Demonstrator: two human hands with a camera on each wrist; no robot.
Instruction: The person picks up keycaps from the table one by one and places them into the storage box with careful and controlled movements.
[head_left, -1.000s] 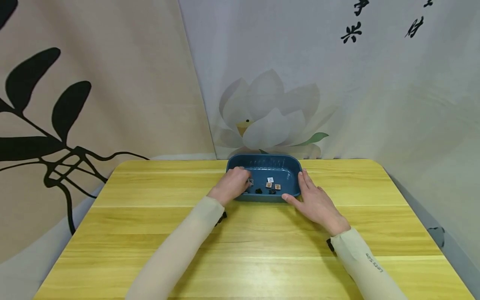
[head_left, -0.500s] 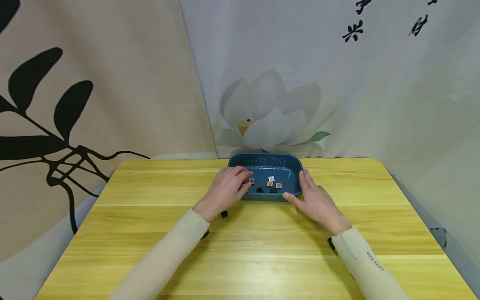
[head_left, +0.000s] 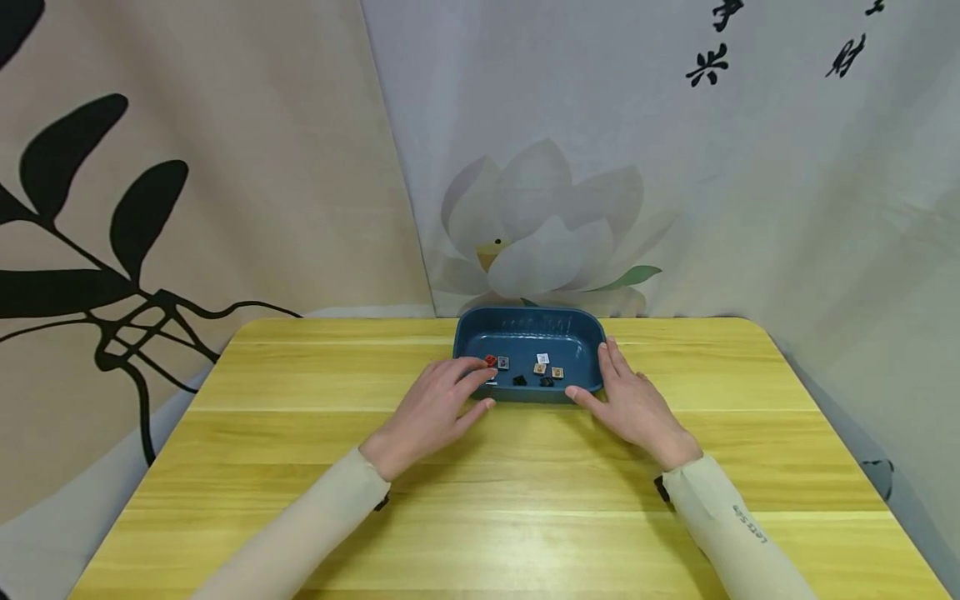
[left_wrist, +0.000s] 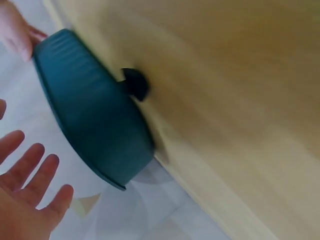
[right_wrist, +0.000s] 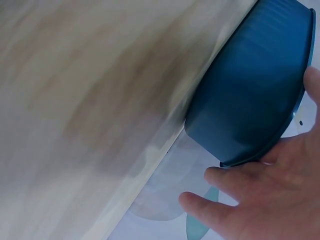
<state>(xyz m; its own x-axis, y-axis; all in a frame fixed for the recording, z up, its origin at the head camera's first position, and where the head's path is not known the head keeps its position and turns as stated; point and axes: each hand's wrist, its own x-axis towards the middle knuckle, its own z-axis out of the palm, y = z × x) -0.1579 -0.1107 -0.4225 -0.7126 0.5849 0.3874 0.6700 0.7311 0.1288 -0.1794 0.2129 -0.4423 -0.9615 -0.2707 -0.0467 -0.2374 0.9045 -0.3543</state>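
A dark blue basin stands at the table's far edge with small pieces inside. They include a red piece, a grey square piece, a white one, tan square tiles and black pieces. My left hand hovers at the basin's near left corner, fingers spread and holding nothing. In the left wrist view a small black piece shows beside the basin's outer wall; in the head view it is hidden behind the left hand. My right hand rests straight fingers along the basin's right rim, thumb at its front rim.
The wooden table stretches toward me from the basin. Right behind the basin hangs a printed cloth curtain with a flower and dark leaves on it.
My left hand has pulled back out of the basin toward the near left and spread its fingers, uncovering the red piece. A black piece appeared on the table meanwhile. The right hand stays put.
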